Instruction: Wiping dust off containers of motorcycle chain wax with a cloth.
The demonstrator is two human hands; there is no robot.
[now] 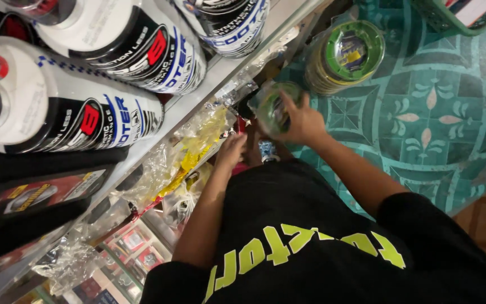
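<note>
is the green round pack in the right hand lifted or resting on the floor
Lifted: the right hand grips the green round pack above the patterned floor, apart from the stack of round packs there.

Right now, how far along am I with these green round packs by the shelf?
Done: nothing looks shelved yet from this view. In hand: your right hand grips one green round pack at the shelf edge, while the left hand reaches toward the plastic bags on the lower shelf. Left: a stack of green round packs sits on the patterned teal floor.
</note>
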